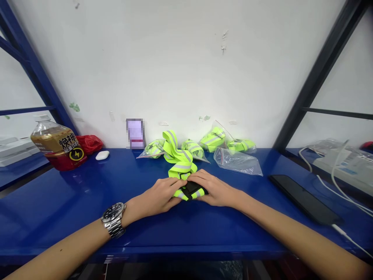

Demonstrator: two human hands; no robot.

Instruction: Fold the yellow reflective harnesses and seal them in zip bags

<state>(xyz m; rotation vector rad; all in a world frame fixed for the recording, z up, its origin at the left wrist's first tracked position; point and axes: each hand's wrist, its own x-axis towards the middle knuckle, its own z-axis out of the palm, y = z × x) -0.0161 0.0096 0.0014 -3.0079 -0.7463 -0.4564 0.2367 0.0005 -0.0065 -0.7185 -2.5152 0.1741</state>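
A neon yellow reflective strap (pixel 181 163) with grey stripes and a black patch lies bunched on the blue shelf. My left hand (pixel 163 193) grips its near end from the left, fingers closed over the fabric. From the right, my right hand (pixel 212 189) holds the same folded end, its fingertips close to those of the left. The black part (pixel 190 189) shows between the two hands. Beyond them, the loose length of strap stands up in curls. My thumbs are partly hidden beneath the fabric.
Several bagged yellow straps (pixel 214 139) rest along the wall. An open clear bag (pixel 238 161) lies to the right, near a black phone (pixel 304 198) with a white cable. Leftward are a drink bottle (pixel 58 144), a red bag (pixel 89 144), a white case (pixel 102 155) and a propped phone (pixel 135 134).
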